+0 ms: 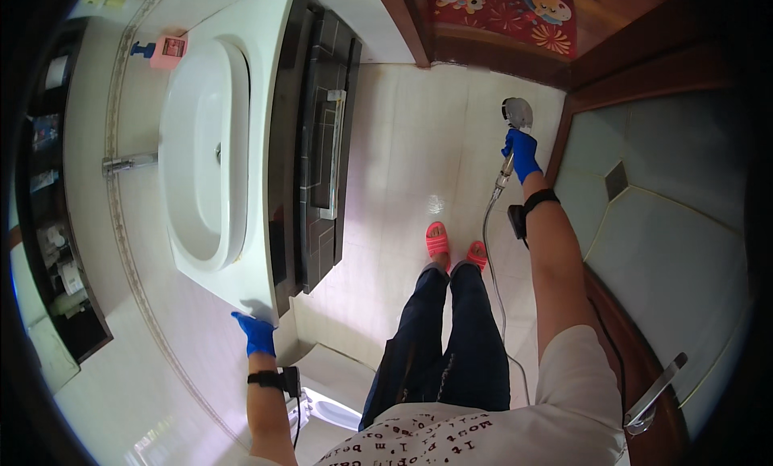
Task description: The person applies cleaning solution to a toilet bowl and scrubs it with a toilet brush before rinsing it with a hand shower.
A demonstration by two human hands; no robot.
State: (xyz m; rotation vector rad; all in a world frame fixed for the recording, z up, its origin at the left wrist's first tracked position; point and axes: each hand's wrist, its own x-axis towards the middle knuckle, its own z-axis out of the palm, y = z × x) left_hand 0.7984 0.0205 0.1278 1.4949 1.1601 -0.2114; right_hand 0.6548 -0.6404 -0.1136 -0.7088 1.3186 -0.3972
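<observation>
My right hand (pixel 525 156), in a blue glove, is wrapped round the handle of a hand shower head (pixel 517 111). Its round grey head points away from me, above the pale tiled floor. From the handle's lower end a metal hose (pixel 488 224) runs down beside my right leg. My left hand (pixel 258 335), gloved in blue too, rests at the near corner of the white washbasin counter (pixel 241 287). One digit sticks out to the left, apart from the others, and I see nothing held there. Part of that hand's fingers is hidden against the counter edge.
A white basin (pixel 197 160) sits on a dark cabinet (pixel 326 144) at left, with a chrome tap (pixel 133 162) and a pink pump bottle (pixel 169 52). A raised brown doorway sill and red mat (pixel 515 15) lie ahead. A door (pixel 660 184) stands right; a toilet (pixel 334 369) is near my left leg.
</observation>
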